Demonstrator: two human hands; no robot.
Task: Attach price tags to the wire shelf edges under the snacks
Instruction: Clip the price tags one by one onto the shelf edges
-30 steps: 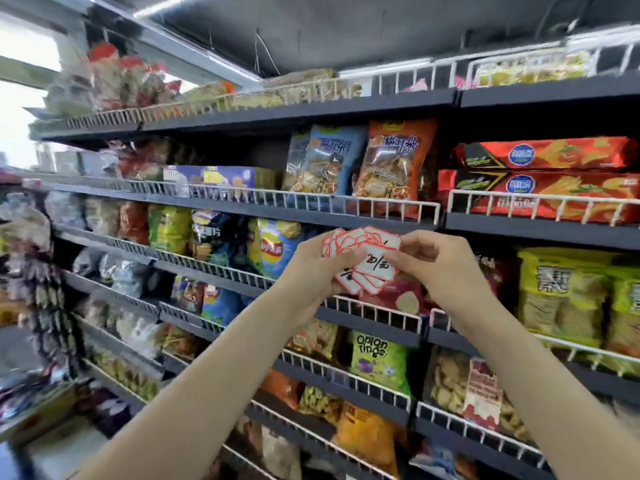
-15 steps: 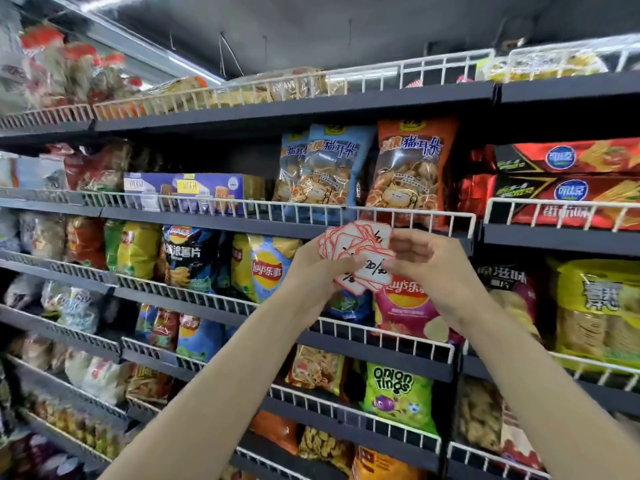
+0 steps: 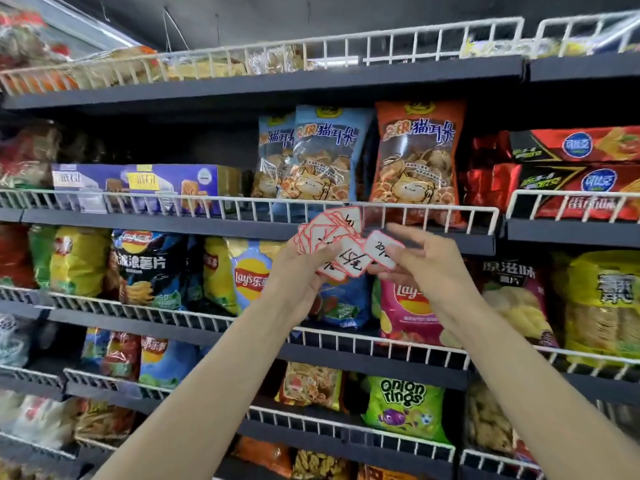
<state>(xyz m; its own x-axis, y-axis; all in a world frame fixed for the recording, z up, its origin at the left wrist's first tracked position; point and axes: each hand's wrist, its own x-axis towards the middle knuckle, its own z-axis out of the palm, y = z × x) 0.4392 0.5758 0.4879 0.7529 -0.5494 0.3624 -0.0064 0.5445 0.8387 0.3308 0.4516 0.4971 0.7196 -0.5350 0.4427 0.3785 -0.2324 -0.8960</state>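
Head view: nearest, the left hand (image 3: 304, 271) grips a fanned stack of price tags (image 3: 329, 237), and the right hand (image 3: 426, 261) pinches a single tag (image 3: 382, 249) beside it. Light, thin, bendy cards, I'd guess; best pinched by an edge. Just behind the stack runs the wire shelf edge (image 3: 433, 211).

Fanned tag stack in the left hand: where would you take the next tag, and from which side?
Judging from the fan, take the front tag marked 15 by its free lower-right corner, coming from the right. It lies topmost, angled, its right edge jutting clear of the stack. The left hand pins the fan's left side, so that side is blocked. The right hand already has a grip on a separated tag.
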